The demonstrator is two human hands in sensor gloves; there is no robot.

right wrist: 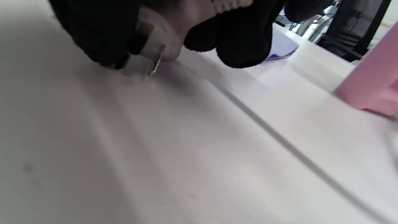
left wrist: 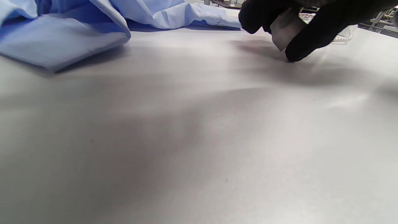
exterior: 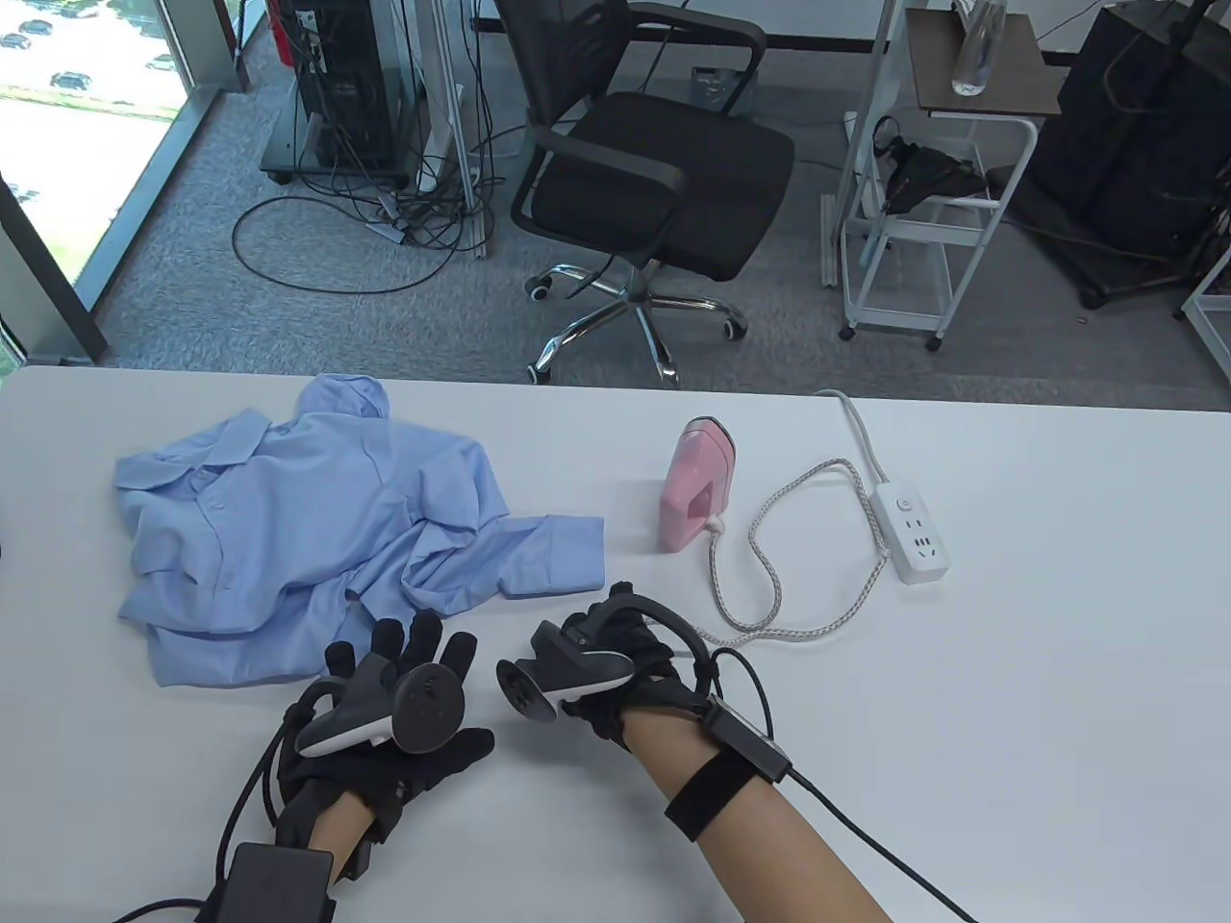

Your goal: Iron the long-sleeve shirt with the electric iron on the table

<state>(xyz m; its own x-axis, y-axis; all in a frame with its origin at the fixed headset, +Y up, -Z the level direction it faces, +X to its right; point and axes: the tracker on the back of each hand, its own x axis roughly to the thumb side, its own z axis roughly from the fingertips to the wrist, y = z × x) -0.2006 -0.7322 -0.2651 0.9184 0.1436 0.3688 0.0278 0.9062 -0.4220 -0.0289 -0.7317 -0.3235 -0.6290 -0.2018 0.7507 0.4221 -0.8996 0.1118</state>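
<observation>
The blue long-sleeve shirt (exterior: 317,519) lies crumpled on the left half of the white table (exterior: 1010,711), collar toward the left edge, one sleeve with its cuff stretched out toward the middle. The left hand (exterior: 385,731) lies flat on the table just beside the shirt's near hem, fingers straight and slightly apart, holding nothing, palm down. Right next to it, near the middle of the table's near edge, the right hand (exterior: 615,673) is curled, and the right wrist view shows what it has: a white plug (right wrist: 158,43), metal prongs pointing down at the tabletop, fingers (right wrist: 245,40) clamped round its body. The left wrist view catches the same plug as a pale block between those black gloved fingers. The braided cord (exterior: 769,567) loops across the table from that hand up to the pink iron (exterior: 694,486), which stands upright on its heel near the table's centre, just past the shirt cuff. To the right of the iron lies a white power strip (exterior: 914,534), its own cable running off toward the far edge.
</observation>
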